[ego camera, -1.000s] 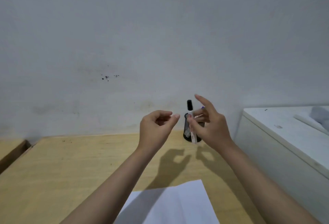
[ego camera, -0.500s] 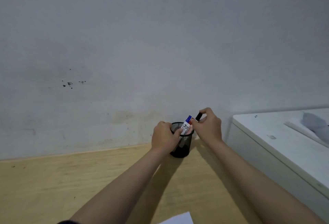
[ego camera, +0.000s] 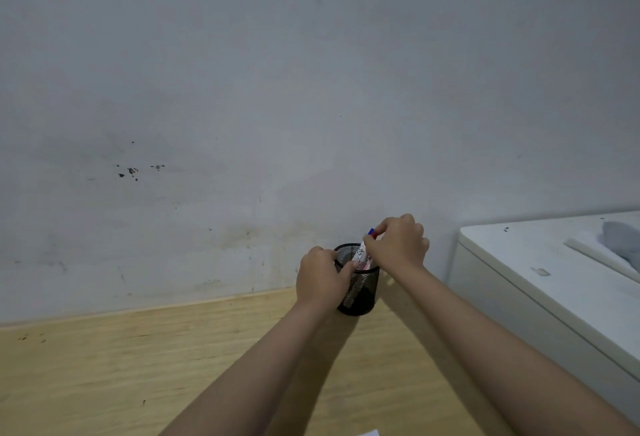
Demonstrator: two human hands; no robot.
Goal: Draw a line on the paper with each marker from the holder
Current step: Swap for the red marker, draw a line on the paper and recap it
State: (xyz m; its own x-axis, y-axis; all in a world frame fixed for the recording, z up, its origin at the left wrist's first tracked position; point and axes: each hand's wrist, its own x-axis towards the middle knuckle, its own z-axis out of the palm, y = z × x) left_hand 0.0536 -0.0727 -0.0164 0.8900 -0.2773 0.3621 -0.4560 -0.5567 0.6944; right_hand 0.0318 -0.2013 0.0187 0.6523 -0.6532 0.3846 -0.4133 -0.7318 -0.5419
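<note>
While both arms reach forward over the wooden desk (ego camera: pixel 104 373), the work sits at its far edge, against the stained grey wall (ego camera: pixel 242 89). A white cabinet top (ego camera: pixel 540 283) stands just beside the desk on the right, with a pale strip and a bluish cloth lying on it; neither is part of the job. Only a corner of the white paper (ego camera: pixel 372 433) shows, at the bottom of the view, well apart from the hands.

The black mesh holder (ego camera: pixel 362 293) stands upright near the wall. The left hand (ego camera: pixel 323 278) is wrapped round its left side and rim, thumb lying across the mouth, steadying it. The right hand (ego camera: pixel 398 245) hovers over the mouth, fingers closed in a pinch on the top of a white-barrelled marker with a blue cap (ego camera: pixel 364 251); the marker leans in the holder, its lower half seen through the mesh. Whether other markers stand in the holder I cannot tell; the hands cover much of the mouth.

Judgement: this is the handling step at the holder, either lifting the blue one out or seating it; the view alone does not settle which. If lifting, the next move calls for a straight pull clear of the rim, the left hand keeping the light holder from tipping, then carrying back to the paper and uncapping.
</note>
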